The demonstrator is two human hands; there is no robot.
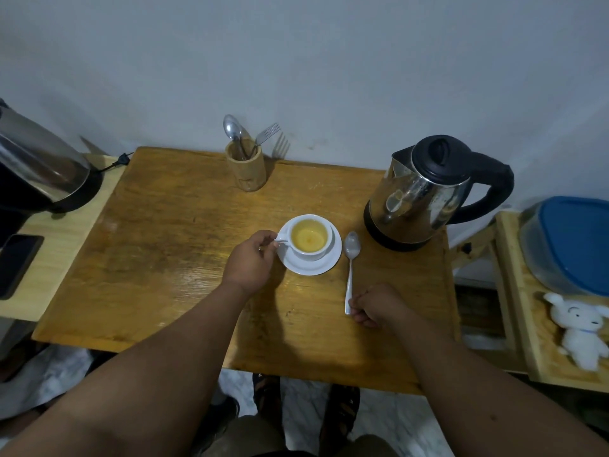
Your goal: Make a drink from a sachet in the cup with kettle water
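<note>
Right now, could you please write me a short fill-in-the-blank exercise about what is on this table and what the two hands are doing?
1. The cup stands on a white ____.
2. The left hand holds the cup by its ____.
3. The right hand grips the handle end of the ____ lying on the table.
4. The kettle has a ____ lid and handle.

Missing words: saucer; handle; spoon; black
</note>
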